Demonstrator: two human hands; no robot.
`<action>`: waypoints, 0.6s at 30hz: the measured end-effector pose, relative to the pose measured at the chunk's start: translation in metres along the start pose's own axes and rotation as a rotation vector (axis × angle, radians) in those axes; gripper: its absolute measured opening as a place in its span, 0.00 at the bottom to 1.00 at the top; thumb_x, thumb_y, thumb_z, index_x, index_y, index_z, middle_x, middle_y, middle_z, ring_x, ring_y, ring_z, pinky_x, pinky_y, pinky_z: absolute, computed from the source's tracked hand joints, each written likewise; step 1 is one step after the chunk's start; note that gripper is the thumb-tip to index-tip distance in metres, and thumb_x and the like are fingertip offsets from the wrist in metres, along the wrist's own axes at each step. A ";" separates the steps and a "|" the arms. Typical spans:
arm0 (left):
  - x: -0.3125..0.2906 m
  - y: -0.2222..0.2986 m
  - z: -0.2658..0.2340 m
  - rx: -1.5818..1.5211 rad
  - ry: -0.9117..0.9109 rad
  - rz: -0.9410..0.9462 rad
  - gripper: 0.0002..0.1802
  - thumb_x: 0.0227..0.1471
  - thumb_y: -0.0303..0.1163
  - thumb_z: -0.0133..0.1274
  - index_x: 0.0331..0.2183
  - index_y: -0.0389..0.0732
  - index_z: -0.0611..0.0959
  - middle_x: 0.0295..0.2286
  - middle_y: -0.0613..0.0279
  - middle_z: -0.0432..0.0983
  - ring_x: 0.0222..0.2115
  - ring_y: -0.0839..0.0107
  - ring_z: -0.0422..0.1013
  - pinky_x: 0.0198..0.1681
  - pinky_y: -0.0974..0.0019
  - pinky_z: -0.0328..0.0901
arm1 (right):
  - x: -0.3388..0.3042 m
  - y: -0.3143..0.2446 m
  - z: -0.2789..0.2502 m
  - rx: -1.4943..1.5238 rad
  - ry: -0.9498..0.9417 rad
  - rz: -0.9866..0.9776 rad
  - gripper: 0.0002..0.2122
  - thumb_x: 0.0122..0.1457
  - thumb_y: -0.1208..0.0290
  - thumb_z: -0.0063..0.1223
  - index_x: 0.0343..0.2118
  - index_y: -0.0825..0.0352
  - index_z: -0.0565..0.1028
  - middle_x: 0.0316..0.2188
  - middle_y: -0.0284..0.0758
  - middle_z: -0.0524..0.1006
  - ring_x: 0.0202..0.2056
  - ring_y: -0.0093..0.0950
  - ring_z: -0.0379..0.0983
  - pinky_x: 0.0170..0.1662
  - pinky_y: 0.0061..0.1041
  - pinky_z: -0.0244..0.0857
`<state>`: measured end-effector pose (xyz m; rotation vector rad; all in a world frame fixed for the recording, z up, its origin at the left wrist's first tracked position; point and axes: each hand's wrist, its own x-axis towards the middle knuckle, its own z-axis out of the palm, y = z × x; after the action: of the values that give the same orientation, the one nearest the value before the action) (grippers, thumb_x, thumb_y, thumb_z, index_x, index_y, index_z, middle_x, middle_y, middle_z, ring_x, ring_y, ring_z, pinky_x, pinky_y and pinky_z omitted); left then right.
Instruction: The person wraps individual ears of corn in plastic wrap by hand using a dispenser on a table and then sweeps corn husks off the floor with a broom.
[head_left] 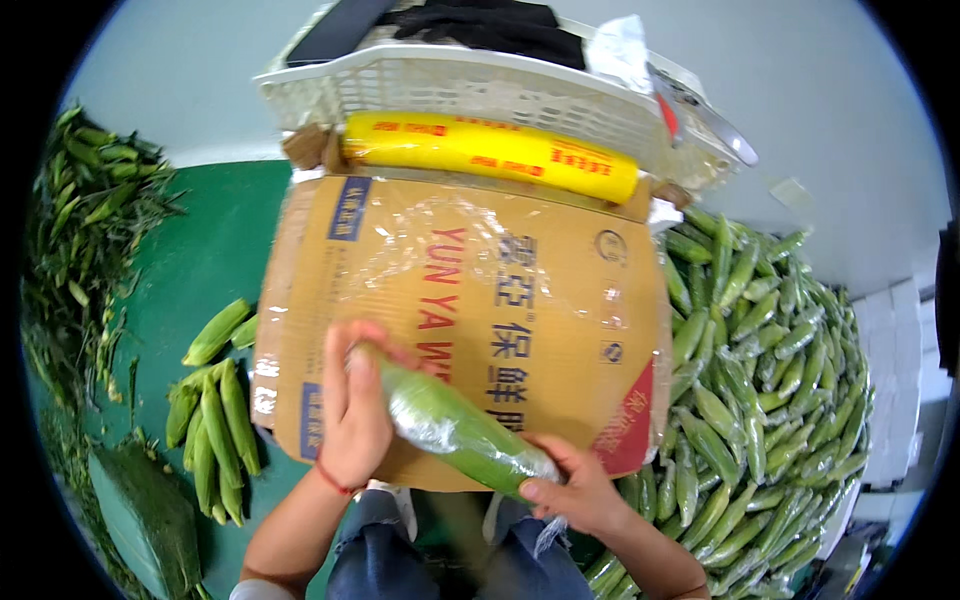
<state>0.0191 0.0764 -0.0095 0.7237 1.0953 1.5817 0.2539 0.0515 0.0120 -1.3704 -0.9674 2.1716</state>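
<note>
An ear of corn (450, 417) in its green husk, covered in clear plastic film, slants between my two hands over a cardboard box. My left hand (362, 400) is closed around its upper left end, the fingers partly blurred. At the lower right end my right hand (570, 490) grips it, and a loose tail of film hangs below that hand. Under the corn lies the flat top of the brown cardboard box (400, 260), with shiny film over it. Along the box's far edge rests a yellow roll of plastic film (490, 153).
Wrapped ears of corn (750, 390) form a big pile on the right. Several unwrapped ears (215, 430) lie left of the box on the green floor (215, 240). Stripped husks (90, 210) heap up at the far left. Behind the roll stands a white plastic basket (480, 90) holding dark cloth.
</note>
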 end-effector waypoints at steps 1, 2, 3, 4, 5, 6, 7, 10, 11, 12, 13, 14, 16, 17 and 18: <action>-0.012 -0.003 -0.006 0.155 0.030 0.053 0.21 0.61 0.44 0.43 0.47 0.37 0.67 0.28 0.58 0.71 0.29 0.69 0.72 0.33 0.66 0.69 | -0.002 -0.011 -0.008 -0.185 0.105 -0.127 0.21 0.53 0.72 0.58 0.50 0.71 0.70 0.35 0.41 0.76 0.24 0.23 0.69 0.26 0.20 0.65; -0.021 0.002 -0.022 0.440 -0.049 0.179 0.22 0.61 0.43 0.44 0.49 0.36 0.68 0.29 0.59 0.71 0.29 0.70 0.73 0.34 0.67 0.69 | -0.005 -0.014 -0.014 -0.313 0.240 -0.419 0.15 0.54 0.72 0.56 0.44 0.71 0.74 0.33 0.39 0.77 0.26 0.23 0.71 0.28 0.19 0.66; -0.029 0.004 -0.036 0.708 -0.131 0.307 0.23 0.60 0.41 0.44 0.51 0.34 0.69 0.30 0.60 0.72 0.30 0.72 0.73 0.34 0.68 0.69 | -0.007 -0.014 -0.022 -0.454 0.385 -0.708 0.10 0.56 0.71 0.55 0.37 0.72 0.78 0.31 0.37 0.78 0.27 0.24 0.72 0.30 0.18 0.66; -0.044 0.002 -0.041 0.674 -0.238 0.154 0.23 0.58 0.36 0.46 0.52 0.35 0.70 0.32 0.60 0.73 0.32 0.73 0.73 0.36 0.66 0.69 | -0.002 -0.010 -0.027 -0.236 0.493 -0.984 0.11 0.58 0.70 0.49 0.30 0.73 0.78 0.25 0.38 0.78 0.28 0.27 0.73 0.32 0.24 0.67; -0.054 0.001 -0.041 0.642 -0.339 0.003 0.24 0.56 0.31 0.48 0.54 0.35 0.70 0.34 0.60 0.74 0.35 0.73 0.73 0.37 0.65 0.69 | -0.003 -0.024 -0.017 -0.137 0.544 -1.192 0.15 0.62 0.66 0.44 0.25 0.72 0.76 0.20 0.40 0.76 0.24 0.29 0.72 0.32 0.29 0.67; -0.061 0.017 -0.002 0.462 -0.391 -0.439 0.32 0.51 0.29 0.56 0.57 0.38 0.67 0.40 0.61 0.75 0.36 0.75 0.73 0.37 0.63 0.70 | -0.001 -0.033 -0.023 -0.096 0.612 -1.294 0.15 0.63 0.65 0.43 0.27 0.71 0.75 0.17 0.37 0.74 0.21 0.28 0.70 0.29 0.29 0.67; -0.070 0.015 -0.004 0.282 -0.552 -0.584 0.38 0.45 0.32 0.63 0.58 0.41 0.67 0.44 0.56 0.75 0.33 0.73 0.75 0.33 0.65 0.71 | 0.001 -0.032 -0.025 0.084 0.558 -1.297 0.14 0.64 0.64 0.42 0.30 0.69 0.74 0.15 0.34 0.72 0.18 0.27 0.68 0.27 0.28 0.66; -0.063 0.008 0.021 0.758 -0.919 0.216 0.41 0.44 0.42 0.63 0.58 0.45 0.66 0.39 0.55 0.76 0.26 0.66 0.75 0.27 0.68 0.70 | -0.007 -0.023 -0.021 0.760 0.210 -1.075 0.13 0.67 0.60 0.38 0.39 0.65 0.69 0.12 0.27 0.66 0.15 0.24 0.62 0.25 0.26 0.63; -0.062 0.010 0.026 0.827 -0.937 0.185 0.41 0.45 0.44 0.63 0.58 0.46 0.67 0.37 0.56 0.76 0.25 0.64 0.74 0.27 0.68 0.70 | -0.006 -0.025 -0.026 0.781 0.312 -1.081 0.12 0.67 0.60 0.38 0.41 0.64 0.67 0.13 0.26 0.65 0.16 0.23 0.63 0.26 0.26 0.63; -0.064 0.011 0.030 0.890 -0.954 0.140 0.41 0.45 0.46 0.62 0.58 0.47 0.67 0.35 0.56 0.76 0.24 0.62 0.74 0.27 0.67 0.70 | -0.006 -0.026 -0.034 0.798 0.423 -1.073 0.12 0.67 0.60 0.38 0.44 0.62 0.65 0.14 0.24 0.64 0.18 0.23 0.63 0.27 0.25 0.63; -0.060 0.012 0.040 0.973 -0.971 0.133 0.41 0.46 0.48 0.61 0.59 0.47 0.65 0.35 0.55 0.76 0.26 0.61 0.74 0.28 0.65 0.70 | -0.003 -0.027 -0.037 0.795 0.528 -1.073 0.12 0.67 0.59 0.37 0.46 0.61 0.63 0.14 0.22 0.62 0.19 0.22 0.63 0.27 0.25 0.63; -0.054 0.013 0.055 1.056 -0.983 0.124 0.42 0.46 0.50 0.59 0.60 0.47 0.63 0.35 0.54 0.75 0.27 0.59 0.75 0.30 0.63 0.71 | 0.000 -0.026 -0.032 0.775 0.556 -1.003 0.14 0.66 0.58 0.38 0.49 0.60 0.62 0.19 0.25 0.65 0.21 0.24 0.65 0.30 0.26 0.65; -0.052 0.004 0.090 1.162 -0.982 0.094 0.43 0.48 0.51 0.58 0.60 0.47 0.62 0.37 0.53 0.74 0.30 0.57 0.75 0.34 0.61 0.71 | 0.005 -0.025 -0.011 0.748 0.584 -0.865 0.20 0.64 0.54 0.41 0.54 0.59 0.59 0.29 0.30 0.69 0.26 0.28 0.69 0.36 0.28 0.68; -0.051 -0.008 0.101 1.193 -0.960 0.061 0.42 0.48 0.50 0.57 0.60 0.48 0.62 0.39 0.53 0.72 0.32 0.57 0.74 0.35 0.60 0.70 | 0.007 -0.020 0.001 0.744 0.576 -0.784 0.23 0.63 0.53 0.42 0.56 0.59 0.58 0.34 0.33 0.71 0.28 0.29 0.71 0.39 0.29 0.70; -0.048 -0.014 0.111 1.144 -0.931 0.199 0.42 0.47 0.49 0.57 0.60 0.48 0.62 0.40 0.52 0.71 0.35 0.57 0.73 0.37 0.60 0.70 | 0.011 0.017 -0.021 0.708 0.422 -0.757 0.28 0.61 0.49 0.41 0.60 0.60 0.55 0.41 0.39 0.71 0.33 0.33 0.73 0.41 0.31 0.70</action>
<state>0.1349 0.0632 0.0264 2.0942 1.1160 0.4288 0.2680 0.0540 -0.0130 -0.8527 -0.3793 1.3576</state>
